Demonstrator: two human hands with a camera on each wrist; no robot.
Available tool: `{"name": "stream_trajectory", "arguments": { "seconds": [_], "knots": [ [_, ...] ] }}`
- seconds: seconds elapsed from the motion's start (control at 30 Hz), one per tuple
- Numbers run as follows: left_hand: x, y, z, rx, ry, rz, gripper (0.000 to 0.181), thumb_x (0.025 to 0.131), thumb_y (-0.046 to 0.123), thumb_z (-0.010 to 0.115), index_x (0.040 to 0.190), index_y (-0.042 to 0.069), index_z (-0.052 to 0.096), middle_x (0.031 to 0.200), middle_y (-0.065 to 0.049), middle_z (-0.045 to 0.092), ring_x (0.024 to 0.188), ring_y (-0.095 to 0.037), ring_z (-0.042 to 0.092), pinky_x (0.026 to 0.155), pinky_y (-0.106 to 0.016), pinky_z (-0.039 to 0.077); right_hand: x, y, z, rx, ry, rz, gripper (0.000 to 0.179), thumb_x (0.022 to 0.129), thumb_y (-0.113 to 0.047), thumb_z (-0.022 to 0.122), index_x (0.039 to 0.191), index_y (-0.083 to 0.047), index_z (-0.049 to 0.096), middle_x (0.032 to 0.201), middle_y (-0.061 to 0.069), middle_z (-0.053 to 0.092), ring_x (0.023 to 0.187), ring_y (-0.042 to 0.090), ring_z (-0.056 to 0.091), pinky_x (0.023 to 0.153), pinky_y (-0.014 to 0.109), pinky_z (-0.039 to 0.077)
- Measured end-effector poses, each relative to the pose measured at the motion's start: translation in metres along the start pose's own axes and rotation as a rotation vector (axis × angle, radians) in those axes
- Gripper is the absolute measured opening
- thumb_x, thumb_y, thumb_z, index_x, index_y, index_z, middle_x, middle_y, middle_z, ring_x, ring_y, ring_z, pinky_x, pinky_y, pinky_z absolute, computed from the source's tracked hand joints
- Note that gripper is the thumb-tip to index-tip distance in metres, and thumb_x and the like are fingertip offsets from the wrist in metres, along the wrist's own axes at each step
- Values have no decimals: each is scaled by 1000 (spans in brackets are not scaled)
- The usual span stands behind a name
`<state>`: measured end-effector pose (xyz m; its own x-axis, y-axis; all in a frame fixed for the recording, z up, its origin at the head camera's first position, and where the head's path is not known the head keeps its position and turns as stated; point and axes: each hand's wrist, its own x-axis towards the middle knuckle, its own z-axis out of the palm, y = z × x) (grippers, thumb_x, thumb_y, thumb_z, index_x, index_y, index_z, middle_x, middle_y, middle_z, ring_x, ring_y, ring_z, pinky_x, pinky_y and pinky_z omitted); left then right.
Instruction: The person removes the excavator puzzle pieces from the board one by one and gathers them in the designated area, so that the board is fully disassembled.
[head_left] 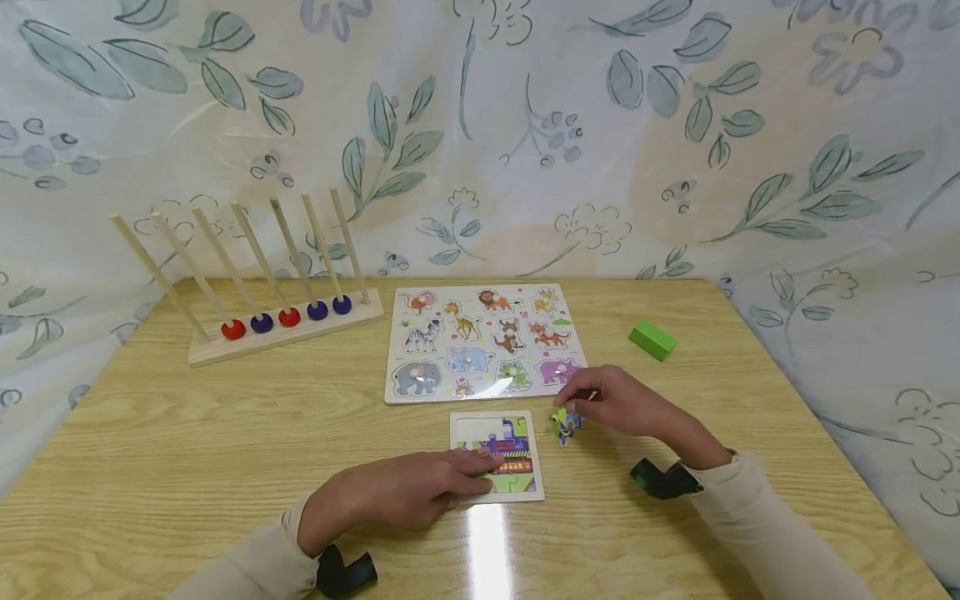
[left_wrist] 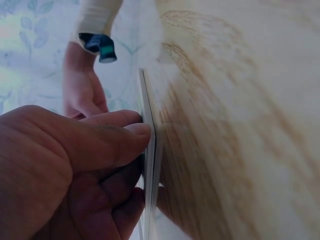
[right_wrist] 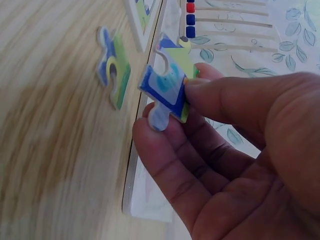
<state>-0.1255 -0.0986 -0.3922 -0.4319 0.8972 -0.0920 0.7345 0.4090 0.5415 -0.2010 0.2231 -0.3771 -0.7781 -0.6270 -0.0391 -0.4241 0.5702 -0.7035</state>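
My left hand [head_left: 401,492] rests on a small framed jigsaw tray [head_left: 537,462], its fingers lying across the picture. The upper left of the tray shows a bare space. The left wrist view has the thumb [left_wrist: 137,129] against the tray's face near its edge. To the right of the tray, my right hand [head_left: 626,402] pinches a blue and green jigsaw piece [right_wrist: 170,90] between thumb and fingers, raised off the table. Another jigsaw piece [right_wrist: 121,60] lies on the wood just beside it; part of a further piece [right_wrist: 182,42] shows behind the held one.
Behind the tray lies an animal peg puzzle board [head_left: 396,333]. A wooden peg stand [head_left: 300,335] with red and blue beads is at the back left. A green block [head_left: 652,340] sits to the right on the table [head_left: 187,433]. Patterned cloth hangs behind.
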Motion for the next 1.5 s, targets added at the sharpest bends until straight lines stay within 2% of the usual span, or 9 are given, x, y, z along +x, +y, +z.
{"name": "stream_trajectory", "arguments": {
  "seconds": [0.17, 0.43, 0.77, 1.03, 1.23, 1.5],
  "knots": [
    [1, 2, -1, -16, -8, -24, 37, 102, 9, 48, 139, 11, 56, 152, -1, 38, 140, -15, 32, 111, -29, 29, -3, 2, -3, -13, -12, 30, 19, 90, 5, 62, 98, -7, 74, 92, -3, 66, 77, 15, 55, 67, 26, 51],
    [1, 1, 0, 7, 4, 12, 37, 102, 7, 49, 138, 9, 56, 151, -3, 39, 140, -17, 33, 111, -29, 30, -7, 6, -8, -21, -22, 29, 18, 91, 6, 60, 98, -6, 72, 96, -2, 68, 83, 14, 57, 72, 27, 51],
    [1, 3, -3, -20, -4, -22, 37, 103, 9, 48, 138, 10, 56, 152, -2, 38, 140, -15, 31, 111, -29, 29, -10, 13, -16, -21, -73, 75, 16, 92, 3, 59, 98, -5, 71, 92, -1, 67, 77, 15, 53, 65, 24, 47],
    [1, 2, -1, 3, -11, -17, 37, 102, 8, 49, 138, 9, 56, 152, -2, 38, 140, -16, 32, 111, -29, 29, -10, 22, -16, 16, -98, 101, 16, 93, 2, 59, 99, -5, 72, 91, 0, 66, 74, 15, 52, 62, 23, 45],
    [1, 1, 1, 0, -4, -7, 37, 102, 8, 48, 138, 9, 56, 152, -2, 38, 140, -16, 32, 111, -29, 29, -8, 22, -15, -11, -126, 60, 13, 92, 1, 62, 98, -4, 73, 90, -1, 68, 72, 12, 52, 62, 24, 46],
    [2, 2, -1, 19, -8, -9, 37, 102, 9, 49, 138, 10, 56, 152, -2, 39, 140, -16, 32, 111, -29, 30, -6, 19, -14, -54, -126, 113, 11, 91, 1, 63, 95, -5, 72, 89, -2, 67, 71, 12, 53, 60, 24, 48]
  ]
}}
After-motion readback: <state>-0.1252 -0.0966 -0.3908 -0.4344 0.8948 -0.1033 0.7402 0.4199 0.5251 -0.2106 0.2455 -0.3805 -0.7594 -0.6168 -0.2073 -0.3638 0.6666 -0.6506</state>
